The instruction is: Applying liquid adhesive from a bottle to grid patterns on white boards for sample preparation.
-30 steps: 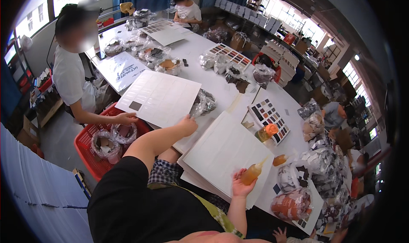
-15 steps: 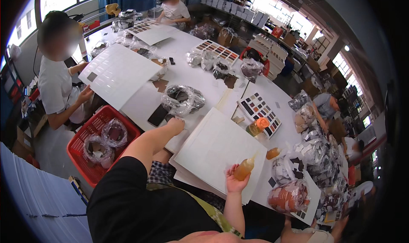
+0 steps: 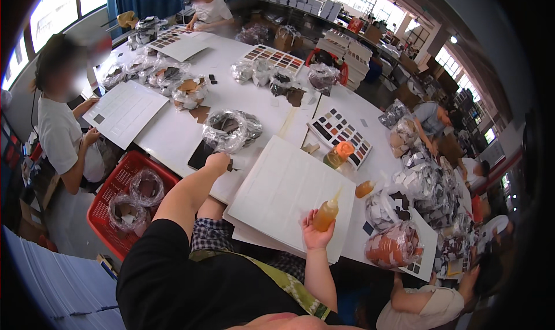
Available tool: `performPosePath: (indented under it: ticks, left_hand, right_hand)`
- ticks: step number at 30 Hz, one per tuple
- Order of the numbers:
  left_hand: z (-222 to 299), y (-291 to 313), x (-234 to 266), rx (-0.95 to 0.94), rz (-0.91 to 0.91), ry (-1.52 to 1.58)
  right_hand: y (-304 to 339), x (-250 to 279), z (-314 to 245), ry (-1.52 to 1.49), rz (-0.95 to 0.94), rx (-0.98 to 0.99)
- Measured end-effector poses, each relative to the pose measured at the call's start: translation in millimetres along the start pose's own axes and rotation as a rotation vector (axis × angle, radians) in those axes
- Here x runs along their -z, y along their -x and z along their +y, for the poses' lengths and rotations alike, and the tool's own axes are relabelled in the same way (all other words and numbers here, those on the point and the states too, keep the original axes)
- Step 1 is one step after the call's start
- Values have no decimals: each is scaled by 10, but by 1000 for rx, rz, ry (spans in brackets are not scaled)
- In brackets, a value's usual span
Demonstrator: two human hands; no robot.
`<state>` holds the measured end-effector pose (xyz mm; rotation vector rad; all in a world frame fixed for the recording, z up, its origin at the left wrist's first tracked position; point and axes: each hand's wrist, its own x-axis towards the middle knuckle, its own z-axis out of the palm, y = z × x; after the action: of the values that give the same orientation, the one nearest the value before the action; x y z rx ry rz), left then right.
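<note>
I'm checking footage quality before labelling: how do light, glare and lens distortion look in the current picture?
Head view: the window at upper left is washed out to white; head view: the plastic bag by the phone shows bright glints; head view: the corners go black and the table edges bow; head view: the amber bottle reads fairly clearly.
</note>
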<state>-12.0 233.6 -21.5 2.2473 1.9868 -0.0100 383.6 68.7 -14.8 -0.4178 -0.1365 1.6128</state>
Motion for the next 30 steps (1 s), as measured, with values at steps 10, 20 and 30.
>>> performPosePath:
  ticks: [10,20,30]
  left_hand:
    - [-229,37,-17,70,323,269]
    - [-50,27,99,13,324,405]
    - [87,498,173,-37,327,1544]
  right_hand:
    - [-14,18,14,7,-46,-13]
    - [-33,41,2,-46,-47,-21]
    - [23,7,4,-64,-13,-8]
